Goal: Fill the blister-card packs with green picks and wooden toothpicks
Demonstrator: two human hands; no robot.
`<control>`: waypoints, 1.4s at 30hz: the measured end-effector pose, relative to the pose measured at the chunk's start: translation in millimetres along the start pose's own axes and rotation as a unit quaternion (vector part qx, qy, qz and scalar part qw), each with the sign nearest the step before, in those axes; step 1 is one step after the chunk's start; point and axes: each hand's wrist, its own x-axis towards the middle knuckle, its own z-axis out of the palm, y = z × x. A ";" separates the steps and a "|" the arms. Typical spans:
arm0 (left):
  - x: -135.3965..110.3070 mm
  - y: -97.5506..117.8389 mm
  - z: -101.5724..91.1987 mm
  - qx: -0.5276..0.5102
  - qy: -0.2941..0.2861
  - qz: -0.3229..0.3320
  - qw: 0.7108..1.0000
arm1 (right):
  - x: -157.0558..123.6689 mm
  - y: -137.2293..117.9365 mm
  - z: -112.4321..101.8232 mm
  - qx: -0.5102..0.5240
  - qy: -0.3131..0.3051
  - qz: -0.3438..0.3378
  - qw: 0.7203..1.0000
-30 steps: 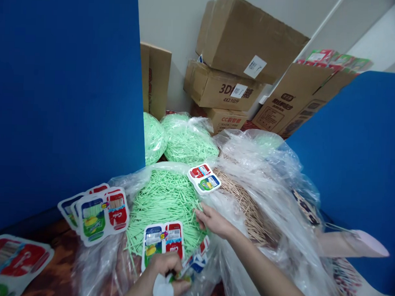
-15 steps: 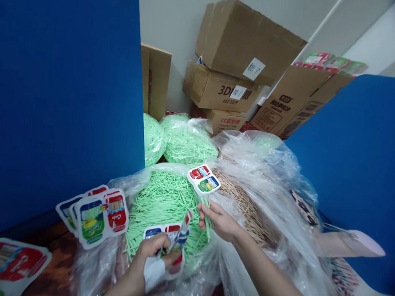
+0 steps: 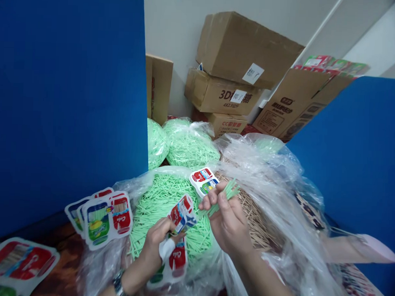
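Note:
My left hand (image 3: 157,243) is closed on a printed red, white and blue packet (image 3: 181,214), lifted over a heap of green sticks (image 3: 165,198) in an open clear plastic bag. A white strip is wrapped round one finger of that hand, and a watch sits on the wrist. My right hand (image 3: 227,218) pinches a small bundle of green sticks (image 3: 226,193), held just right of the packet's mouth. Another printed packet (image 3: 177,261) lies under my left hand. A further packet (image 3: 203,179) rests on the bag behind my right hand.
Filled packets (image 3: 101,216) lie stacked at the left, with more at the lower left corner (image 3: 15,262). A bag of brown sticks (image 3: 260,219) sits right of the green heap. More bags of green sticks (image 3: 187,143) and cardboard boxes (image 3: 243,50) stand behind. Blue partitions (image 3: 66,96) flank both sides.
My right hand has lifted a bundle of green sticks off the heap. My left hand has raised the packet upward toward it. The camera has tilted slightly.

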 end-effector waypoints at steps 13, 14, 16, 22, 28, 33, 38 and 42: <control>8.1 14.4 2.1 0.009 0.018 0.041 0.999 | -8.9 32.1 -1.3 -0.184 -0.043 -0.062 0.980; 8.1 14.1 3.2 0.008 0.016 0.038 0.999 | -9.2 33.5 -1.3 -0.191 -0.034 -0.070 0.979; 7.9 13.2 5.8 0.002 0.010 0.030 1.000 | -10.2 36.6 -1.6 -0.211 -0.014 -0.086 0.974; 11.8 15.8 7.3 -0.039 0.016 0.024 0.999 | -16.6 39.7 -13.0 -0.321 -0.021 -0.074 0.944; 15.8 10.7 2.3 -0.074 -0.026 0.037 0.996 | 2.2 43.1 -54.9 -0.270 0.008 -0.054 0.961; 15.2 6.2 0.1 -0.115 -0.030 0.019 0.993 | 6.2 57.4 -74.0 -0.224 -0.025 0.075 0.971; 10.4 1.2 -5.3 -0.110 0.010 -0.035 0.993 | -4.9 58.8 -69.3 -0.281 0.000 0.007 0.960; 5.8 0.4 -3.2 -0.191 0.020 -0.115 0.975 | -9.6 58.2 -64.6 -0.292 -0.012 0.011 0.956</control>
